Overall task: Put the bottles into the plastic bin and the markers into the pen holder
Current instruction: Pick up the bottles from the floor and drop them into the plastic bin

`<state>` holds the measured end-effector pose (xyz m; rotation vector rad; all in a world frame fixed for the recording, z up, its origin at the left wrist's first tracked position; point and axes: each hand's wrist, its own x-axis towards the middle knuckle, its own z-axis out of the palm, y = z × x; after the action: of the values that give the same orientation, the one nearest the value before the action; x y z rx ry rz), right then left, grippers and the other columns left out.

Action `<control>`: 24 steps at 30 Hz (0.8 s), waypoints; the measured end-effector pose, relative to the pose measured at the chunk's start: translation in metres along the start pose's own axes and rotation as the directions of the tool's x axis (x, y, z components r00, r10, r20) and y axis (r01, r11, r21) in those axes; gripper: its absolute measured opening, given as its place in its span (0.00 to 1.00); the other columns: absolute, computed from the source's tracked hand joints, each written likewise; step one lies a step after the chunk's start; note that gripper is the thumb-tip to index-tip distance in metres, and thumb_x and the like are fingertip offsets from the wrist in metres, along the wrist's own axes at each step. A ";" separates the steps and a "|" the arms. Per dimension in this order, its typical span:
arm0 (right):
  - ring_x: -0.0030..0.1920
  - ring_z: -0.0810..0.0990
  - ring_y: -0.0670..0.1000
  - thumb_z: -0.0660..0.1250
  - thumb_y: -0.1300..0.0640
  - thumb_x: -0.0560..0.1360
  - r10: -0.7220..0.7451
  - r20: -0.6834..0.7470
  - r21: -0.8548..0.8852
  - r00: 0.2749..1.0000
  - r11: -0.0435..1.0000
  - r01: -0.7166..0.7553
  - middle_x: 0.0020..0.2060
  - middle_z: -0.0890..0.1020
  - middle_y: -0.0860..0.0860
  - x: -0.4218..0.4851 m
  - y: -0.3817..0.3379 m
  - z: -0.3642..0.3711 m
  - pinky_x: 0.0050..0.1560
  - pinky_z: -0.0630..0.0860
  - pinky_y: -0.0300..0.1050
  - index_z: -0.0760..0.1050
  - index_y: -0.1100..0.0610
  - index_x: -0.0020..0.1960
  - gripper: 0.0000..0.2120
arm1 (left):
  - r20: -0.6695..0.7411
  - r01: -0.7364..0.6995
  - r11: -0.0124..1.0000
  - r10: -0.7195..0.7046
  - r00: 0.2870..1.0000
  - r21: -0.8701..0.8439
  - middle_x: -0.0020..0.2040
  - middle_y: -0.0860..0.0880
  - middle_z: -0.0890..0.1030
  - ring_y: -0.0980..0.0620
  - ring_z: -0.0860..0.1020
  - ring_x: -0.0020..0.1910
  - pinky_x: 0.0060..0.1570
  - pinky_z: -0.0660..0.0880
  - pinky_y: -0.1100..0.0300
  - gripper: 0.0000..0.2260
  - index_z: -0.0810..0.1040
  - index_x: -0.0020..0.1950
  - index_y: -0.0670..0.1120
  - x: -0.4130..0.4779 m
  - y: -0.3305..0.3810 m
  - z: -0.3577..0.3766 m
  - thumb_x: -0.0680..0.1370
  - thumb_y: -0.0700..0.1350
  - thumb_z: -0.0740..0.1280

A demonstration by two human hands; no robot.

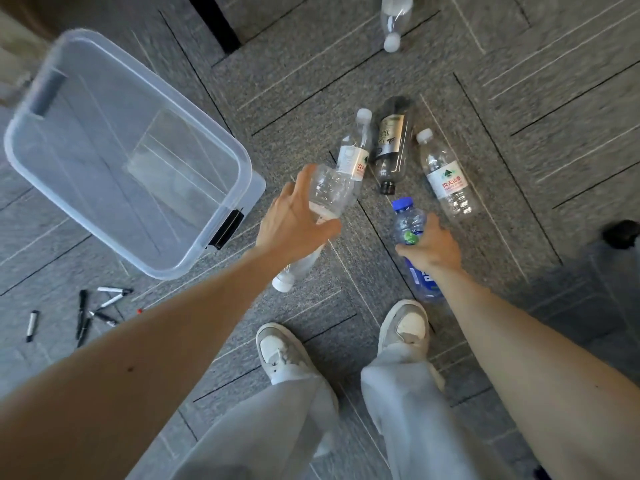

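Note:
My left hand (294,216) is shut on a clear bottle (332,192), whose white cap points down toward me. My right hand (433,249) grips a blue-capped bottle (408,220) around its middle. Beyond my hands, three more bottles lie on the carpet: a clear one with a red-and-white label (353,154), a dark one (391,140) and another clear one (446,178). A further clear bottle (394,19) lies at the top edge. The transparent plastic bin (239,161) stands to the left with nothing in it. Several black markers (97,310) lie near its front corner. No pen holder is in view.
Grey patterned carpet covers the floor. My two shoes (284,351) stand just below the hands. A single marker (32,325) lies apart at the far left. A black object (621,233) sits at the right edge.

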<state>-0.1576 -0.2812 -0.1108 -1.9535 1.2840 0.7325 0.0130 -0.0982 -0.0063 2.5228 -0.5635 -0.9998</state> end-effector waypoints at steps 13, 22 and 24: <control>0.49 0.81 0.51 0.78 0.47 0.64 -0.275 -0.048 0.221 0.960 0.935 0.278 0.47 0.80 0.42 -0.141 -0.190 -0.142 0.51 0.77 0.51 0.68 0.46 0.62 0.30 | -0.227 0.265 0.961 -0.278 0.934 -0.084 0.61 0.47 0.74 0.42 0.79 0.52 0.48 0.80 0.44 0.39 0.54 0.75 0.59 -0.054 -0.022 -0.219 0.70 0.56 0.72; 0.44 0.80 0.40 0.79 0.47 0.64 -0.486 0.063 0.200 0.871 0.862 0.466 0.45 0.78 0.37 -0.187 -0.333 -0.072 0.44 0.76 0.44 0.68 0.44 0.63 0.32 | -0.157 0.411 0.889 -0.444 0.882 -0.204 0.67 0.40 0.74 0.37 0.75 0.62 0.56 0.75 0.46 0.43 0.54 0.78 0.51 -0.014 -0.139 -0.237 0.71 0.56 0.75; 0.47 0.81 0.45 0.79 0.46 0.64 -0.493 0.089 0.182 0.865 0.862 0.472 0.47 0.79 0.39 -0.187 -0.355 -0.047 0.46 0.76 0.46 0.68 0.44 0.63 0.32 | -0.109 0.423 0.881 -0.451 0.886 -0.212 0.69 0.40 0.72 0.38 0.73 0.66 0.59 0.73 0.46 0.46 0.53 0.79 0.51 -0.011 -0.159 -0.237 0.70 0.57 0.76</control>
<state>0.1103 -0.1152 0.1417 -1.9477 0.6948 0.4807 0.2100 0.0873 0.0862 2.5814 0.1558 -0.9330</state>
